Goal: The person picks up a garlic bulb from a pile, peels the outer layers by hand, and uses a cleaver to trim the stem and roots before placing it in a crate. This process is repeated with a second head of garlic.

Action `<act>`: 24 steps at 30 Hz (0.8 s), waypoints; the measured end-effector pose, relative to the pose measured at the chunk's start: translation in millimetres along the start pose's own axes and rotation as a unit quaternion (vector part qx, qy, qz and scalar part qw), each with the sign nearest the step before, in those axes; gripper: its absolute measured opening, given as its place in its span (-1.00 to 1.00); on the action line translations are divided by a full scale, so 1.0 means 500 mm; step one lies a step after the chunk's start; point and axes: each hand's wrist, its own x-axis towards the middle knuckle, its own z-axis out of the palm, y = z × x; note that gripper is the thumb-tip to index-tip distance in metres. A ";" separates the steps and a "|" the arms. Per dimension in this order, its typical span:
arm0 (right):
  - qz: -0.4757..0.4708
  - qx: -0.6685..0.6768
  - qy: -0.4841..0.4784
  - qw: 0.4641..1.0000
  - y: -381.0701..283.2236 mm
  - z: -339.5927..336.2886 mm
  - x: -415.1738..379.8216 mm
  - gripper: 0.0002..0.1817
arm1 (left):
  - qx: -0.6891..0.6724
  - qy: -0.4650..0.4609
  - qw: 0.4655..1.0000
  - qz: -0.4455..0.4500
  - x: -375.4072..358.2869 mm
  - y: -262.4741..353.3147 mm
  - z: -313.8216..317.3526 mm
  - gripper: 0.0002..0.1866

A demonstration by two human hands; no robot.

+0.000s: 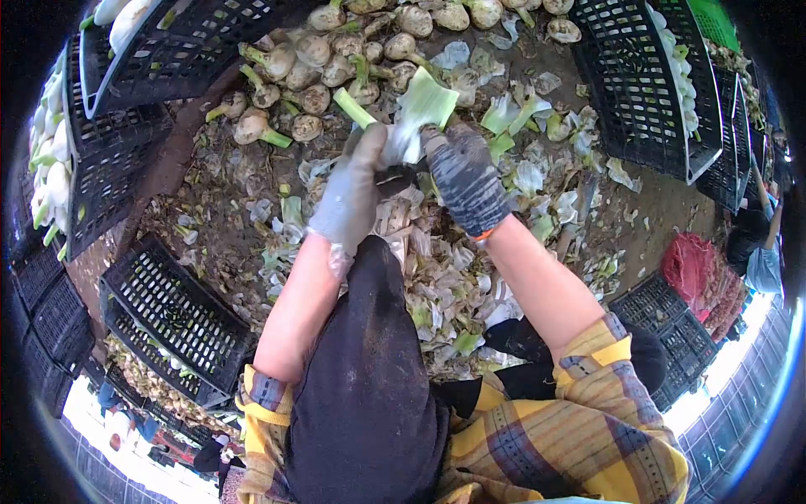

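My left hand [347, 191], in a pale, dirty glove, is closed round a white onion with a cut green stem [354, 109]; most of the bulb is hidden by the fingers and blurred. My right hand [467, 178], in a dark striped glove with an orange cuff, pinches a broad green-and-white outer leaf [428, 101] right beside the bulb. Just beyond both hands lies a heap of unpeeled onions [315, 52], soil-stained, with short green stems.
Torn skins and leaves [457, 286] litter the soil around my knee. Black crates with white onions stand at upper left [159, 71] and upper right [630, 84]; another crate [172, 315] leans at lower left. A red net sack [688, 273] and a person [760, 244] are at right.
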 end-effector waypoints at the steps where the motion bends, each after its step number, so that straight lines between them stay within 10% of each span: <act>1: 0.048 0.098 0.022 0.994 -0.015 0.006 -0.001 -0.81 | 0.047 0.023 0.999 0.009 0.001 0.002 0.001 -0.40; 6: 0.178 0.310 -0.018 0.934 -0.003 0.014 -0.005 -0.79 | -0.035 0.054 0.997 0.049 0.022 -0.008 -0.012 -0.47; 9: 0.233 0.542 -0.013 0.807 0.007 -0.020 0.006 -0.77 | -0.110 0.064 0.991 0.037 0.006 0.009 -0.011 -0.57; 10: 0.291 0.695 0.046 0.656 0.030 -0.015 0.006 -0.72 | -0.084 0.081 0.993 0.022 -0.004 0.024 0.008 -0.61; 13: 0.290 0.758 0.105 0.575 0.079 -0.027 0.006 -0.66 | -0.143 0.083 0.986 0.036 -0.001 0.030 0.025 -0.62; 14: 0.331 0.688 0.191 0.616 0.093 -0.021 0.014 -0.56 | -0.181 0.056 0.980 0.055 0.013 0.020 0.007 -0.61; 18: 0.416 0.620 -0.022 0.665 0.036 -0.032 0.005 -0.27 | -0.125 0.083 0.987 0.053 0.004 0.026 -0.002 -0.52; 24: 0.303 0.321 -0.197 0.875 -0.028 -0.006 0.028 -0.47 | 0.146 0.071 0.975 0.153 -0.004 0.017 0.006 -0.35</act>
